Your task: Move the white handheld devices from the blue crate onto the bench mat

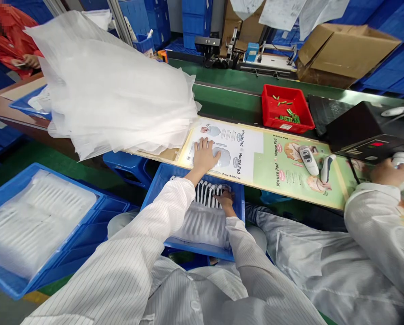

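Note:
My left hand (204,155) lies flat with spread fingers on a printed mouse pad sheet (229,151), holding nothing. My right hand (224,198) reaches down into a blue plastic crate (191,176), and its fingers curl at the end of a row of white-and-black wrapped items (205,194). Whether it grips them is hidden. A pile of translucent white plastic film (114,85) lies to the left of the sheet. A green printed mat (300,171) carries two white handheld devices (308,160).
At the right, a co-worker's hands (390,174) hold something white. A red bin (286,108) of small green parts stands on a green conveyor belt (222,99). A large blue crate (35,221) of white packs sits at the lower left. A cardboard box (347,54) stands beyond.

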Available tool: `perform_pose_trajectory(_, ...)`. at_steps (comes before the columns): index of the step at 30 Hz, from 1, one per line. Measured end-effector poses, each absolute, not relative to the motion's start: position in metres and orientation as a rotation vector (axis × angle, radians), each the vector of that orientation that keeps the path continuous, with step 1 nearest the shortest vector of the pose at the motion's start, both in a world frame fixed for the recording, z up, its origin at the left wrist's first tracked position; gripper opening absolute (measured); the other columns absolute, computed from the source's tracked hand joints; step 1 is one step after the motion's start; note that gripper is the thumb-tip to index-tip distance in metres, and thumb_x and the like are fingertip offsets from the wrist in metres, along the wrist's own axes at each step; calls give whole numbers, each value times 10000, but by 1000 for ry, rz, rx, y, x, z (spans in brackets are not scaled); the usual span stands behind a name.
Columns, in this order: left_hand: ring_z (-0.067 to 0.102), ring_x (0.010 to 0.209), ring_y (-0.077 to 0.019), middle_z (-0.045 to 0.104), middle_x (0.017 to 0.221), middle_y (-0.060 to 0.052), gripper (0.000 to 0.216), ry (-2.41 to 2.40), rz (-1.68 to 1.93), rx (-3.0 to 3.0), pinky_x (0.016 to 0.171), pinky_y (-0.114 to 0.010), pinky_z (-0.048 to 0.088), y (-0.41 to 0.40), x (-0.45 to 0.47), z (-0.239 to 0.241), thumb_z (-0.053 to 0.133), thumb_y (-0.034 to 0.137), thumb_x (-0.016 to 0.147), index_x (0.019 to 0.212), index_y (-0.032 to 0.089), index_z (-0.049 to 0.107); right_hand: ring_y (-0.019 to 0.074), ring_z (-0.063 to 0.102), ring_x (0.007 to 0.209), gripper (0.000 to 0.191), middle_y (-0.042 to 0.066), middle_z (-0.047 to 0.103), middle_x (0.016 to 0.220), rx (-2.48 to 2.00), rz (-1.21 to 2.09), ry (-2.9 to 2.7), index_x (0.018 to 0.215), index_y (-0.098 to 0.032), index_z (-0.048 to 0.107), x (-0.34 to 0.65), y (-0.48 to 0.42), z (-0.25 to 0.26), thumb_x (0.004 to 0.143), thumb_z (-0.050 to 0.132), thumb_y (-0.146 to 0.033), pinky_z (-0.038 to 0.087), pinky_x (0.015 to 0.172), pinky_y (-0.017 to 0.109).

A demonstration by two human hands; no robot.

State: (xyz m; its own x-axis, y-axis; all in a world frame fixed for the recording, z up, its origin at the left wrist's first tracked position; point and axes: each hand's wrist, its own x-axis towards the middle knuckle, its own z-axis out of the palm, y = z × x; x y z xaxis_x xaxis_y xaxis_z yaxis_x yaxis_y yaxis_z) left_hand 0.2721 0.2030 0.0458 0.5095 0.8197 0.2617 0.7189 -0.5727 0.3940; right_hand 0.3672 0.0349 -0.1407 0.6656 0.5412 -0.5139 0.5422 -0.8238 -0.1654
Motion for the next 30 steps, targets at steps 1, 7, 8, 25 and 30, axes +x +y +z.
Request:
perform_pose_trajectory(1, 254, 1689, -402, 412, 1761, -224, 691, 1313, 623, 2518, 1401, -628, 133, 203, 272, 46, 453, 555, 1072, 1599, 115, 533, 438, 454, 1579, 952, 352, 420, 1687, 2858, -881, 945, 1650, -73, 459, 365, 35, -140, 926, 816, -578, 485, 1197, 505)
perform_pose_trajectory(7, 240, 1698, -406, 398, 1772, -220, 707, 1315, 592, 2518, 1404, -625, 124, 203, 273, 46, 452, 567, 1069, 1613, 120, 522, 478, 396, 1607, 943, 371, 390, 1691, 2849, -860, 1020, 1623, -57, 484, 348, 37, -145, 901, 834, -551, 501, 1175, 557)
perform_pose_trajectory(8, 236, 1699, -406, 394, 1774, -222, 710, 1312, 594, 2517, 1405, -624, 116, 203, 273, 46, 450, 566, 1069, 1615, 116, 518, 480, 461, 1558, 936, 374, 453, 1641, 2848, -892, 1006, 1593, -52, 512, 348, 40, -146, 887, 839, -572, 530, 1135, 553)
perform_pose_trajectory(25, 247, 1691, -409, 408, 1765, -213, 690, 1337, 615, 2554, 1397, -622, 135, 204, 274, 42, 455, 566, 1084, 1604, 117, 525, 399, 507, 1495, 650, 243, 421, 1670, 2967, -712, 1379, 1565, -148, 570, 305, -43, -159, 964, 693, -362, 418, 1237, 426)
perform_pose_trajectory(30, 258, 1677, -433, 421, 1744, -245, 659, 1279, 673, 2508, 1387, -648, 120, 206, 276, 36, 526, 534, 1074, 1572, 102, 556, 378, 641, 1335, 516, 255, 556, 1551, 3290, -585, 1351, 1406, -120, 702, 313, -52, -150, 998, 617, -426, 513, 1125, 439)
